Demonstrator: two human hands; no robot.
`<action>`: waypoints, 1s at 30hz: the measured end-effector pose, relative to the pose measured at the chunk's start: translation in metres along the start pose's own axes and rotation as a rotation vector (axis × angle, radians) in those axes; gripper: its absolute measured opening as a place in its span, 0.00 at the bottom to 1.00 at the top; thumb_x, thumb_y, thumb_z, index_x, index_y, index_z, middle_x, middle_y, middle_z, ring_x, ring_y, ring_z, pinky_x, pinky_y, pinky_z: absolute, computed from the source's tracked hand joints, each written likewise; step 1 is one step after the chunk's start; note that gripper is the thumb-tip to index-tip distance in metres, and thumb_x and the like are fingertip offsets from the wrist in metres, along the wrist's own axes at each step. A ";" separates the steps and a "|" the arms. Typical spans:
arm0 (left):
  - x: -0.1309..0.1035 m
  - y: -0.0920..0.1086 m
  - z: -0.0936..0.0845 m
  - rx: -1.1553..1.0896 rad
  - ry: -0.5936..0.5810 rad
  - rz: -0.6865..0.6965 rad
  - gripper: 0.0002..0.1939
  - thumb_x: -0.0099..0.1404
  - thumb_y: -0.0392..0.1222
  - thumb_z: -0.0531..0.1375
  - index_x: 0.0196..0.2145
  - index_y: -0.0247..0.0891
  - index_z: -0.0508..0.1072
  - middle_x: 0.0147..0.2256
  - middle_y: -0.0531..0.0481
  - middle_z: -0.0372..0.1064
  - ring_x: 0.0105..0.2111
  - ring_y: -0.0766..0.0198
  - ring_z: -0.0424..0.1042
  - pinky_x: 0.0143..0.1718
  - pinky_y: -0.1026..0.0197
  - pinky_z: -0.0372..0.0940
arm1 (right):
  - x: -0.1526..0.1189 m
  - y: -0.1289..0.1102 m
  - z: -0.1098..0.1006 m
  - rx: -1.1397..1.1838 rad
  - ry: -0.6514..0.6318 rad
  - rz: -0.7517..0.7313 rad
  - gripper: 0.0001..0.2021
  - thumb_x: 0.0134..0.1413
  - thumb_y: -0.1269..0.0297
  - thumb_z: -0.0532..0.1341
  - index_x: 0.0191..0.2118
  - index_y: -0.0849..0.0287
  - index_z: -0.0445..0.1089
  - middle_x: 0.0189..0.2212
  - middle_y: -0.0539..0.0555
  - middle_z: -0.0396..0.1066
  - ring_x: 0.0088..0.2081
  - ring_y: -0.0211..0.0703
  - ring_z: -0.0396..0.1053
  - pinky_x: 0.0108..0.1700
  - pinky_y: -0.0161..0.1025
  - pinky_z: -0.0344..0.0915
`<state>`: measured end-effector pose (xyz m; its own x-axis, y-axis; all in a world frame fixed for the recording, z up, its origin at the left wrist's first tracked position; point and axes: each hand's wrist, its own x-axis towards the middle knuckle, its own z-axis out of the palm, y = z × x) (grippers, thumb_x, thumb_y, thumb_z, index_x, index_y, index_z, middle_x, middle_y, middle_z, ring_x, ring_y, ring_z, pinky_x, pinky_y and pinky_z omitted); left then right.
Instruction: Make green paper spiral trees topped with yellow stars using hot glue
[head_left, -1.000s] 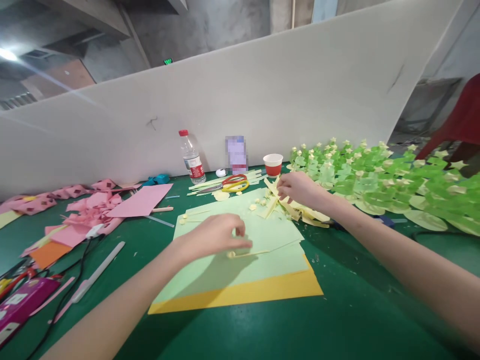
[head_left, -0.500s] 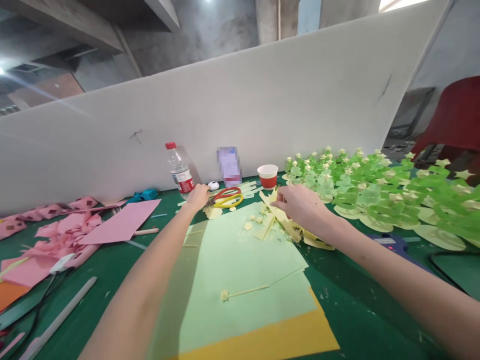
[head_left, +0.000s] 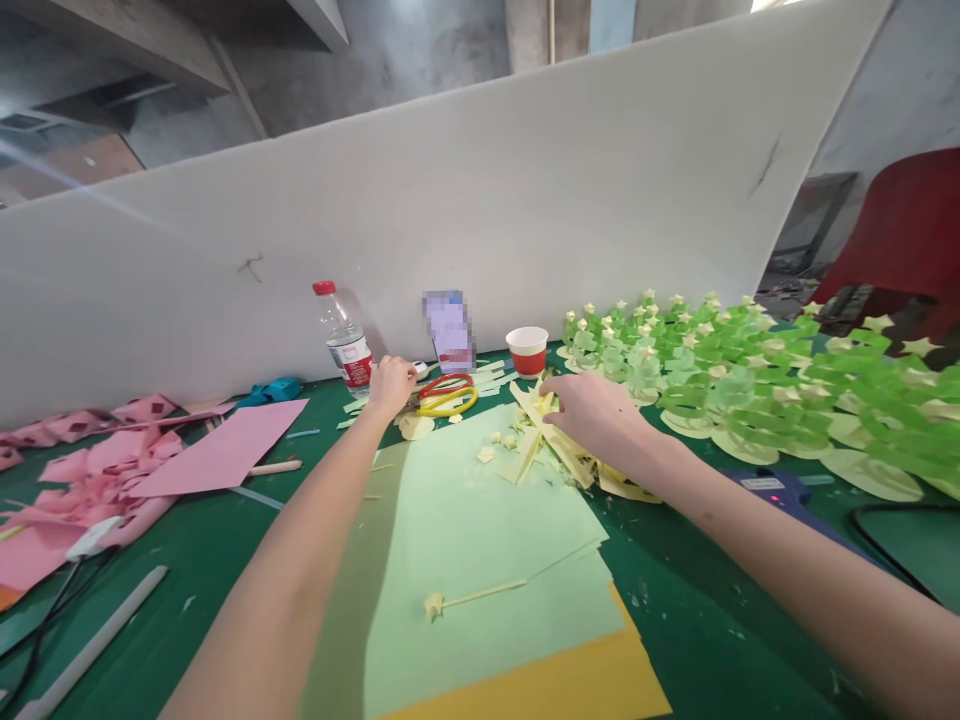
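Observation:
My left hand [head_left: 393, 386] is at the back of the table, fingers curled, beside a small white rounded object [head_left: 421, 370] and red-and-yellow-handled scissors [head_left: 448, 402]. Whatever those fingers hold, if anything, is hidden. My right hand [head_left: 589, 408] has its fingertips pinched at a heap of pale yellow paper strips [head_left: 541, 425]. Small folded paper stars [head_left: 487, 455] lie left of that heap on light green paper sheets [head_left: 465, 540]. Closer to me, a star on a thin stem [head_left: 433, 606] rests on the same sheets.
A water bottle [head_left: 349, 360], a propped phone [head_left: 450, 335] and a red-and-white paper cup [head_left: 528, 352] stand along the white partition [head_left: 450, 200]. Green star-topped paper pieces [head_left: 720, 370] crowd the right, near a blue tool [head_left: 780, 495]. Pink paper [head_left: 225, 450] is at left.
My left hand has shifted slightly at the white object and now covers part of it. The right hand stays at the yellow strips. The whole view has moved a little.

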<state>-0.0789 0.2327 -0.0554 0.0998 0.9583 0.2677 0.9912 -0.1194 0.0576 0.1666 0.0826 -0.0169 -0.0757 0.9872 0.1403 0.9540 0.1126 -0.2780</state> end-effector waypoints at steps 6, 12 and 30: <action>-0.006 0.008 -0.022 -0.241 0.033 -0.051 0.12 0.63 0.42 0.52 0.44 0.37 0.66 0.45 0.46 0.63 0.41 0.61 0.66 0.41 0.54 0.64 | 0.001 0.008 -0.002 0.069 0.087 -0.002 0.13 0.52 0.66 0.51 0.29 0.65 0.71 0.26 0.60 0.69 0.27 0.47 0.66 0.23 0.37 0.54; -0.031 0.039 -0.064 -0.675 0.073 -0.105 0.13 0.62 0.42 0.53 0.44 0.34 0.65 0.42 0.46 0.65 0.38 0.62 0.68 0.38 0.54 0.65 | -0.001 0.014 -0.011 0.213 0.151 -0.068 0.21 0.45 0.72 0.56 0.49 0.60 0.62 0.42 0.59 0.69 0.35 0.47 0.67 0.26 0.35 0.58; -0.200 0.123 -0.107 -1.574 -0.454 -0.093 0.07 0.61 0.43 0.52 0.34 0.37 0.61 0.17 0.57 0.64 0.14 0.72 0.64 0.16 0.71 0.60 | -0.057 -0.026 -0.034 1.056 -0.275 -0.383 0.11 0.49 0.60 0.57 0.38 0.58 0.69 0.41 0.53 0.70 0.43 0.40 0.66 0.46 0.40 0.60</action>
<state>0.0134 -0.0015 0.0013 0.3459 0.9361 -0.0633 -0.0364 0.0808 0.9961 0.1561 0.0201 0.0145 -0.4920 0.8446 0.2113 0.1471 0.3199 -0.9360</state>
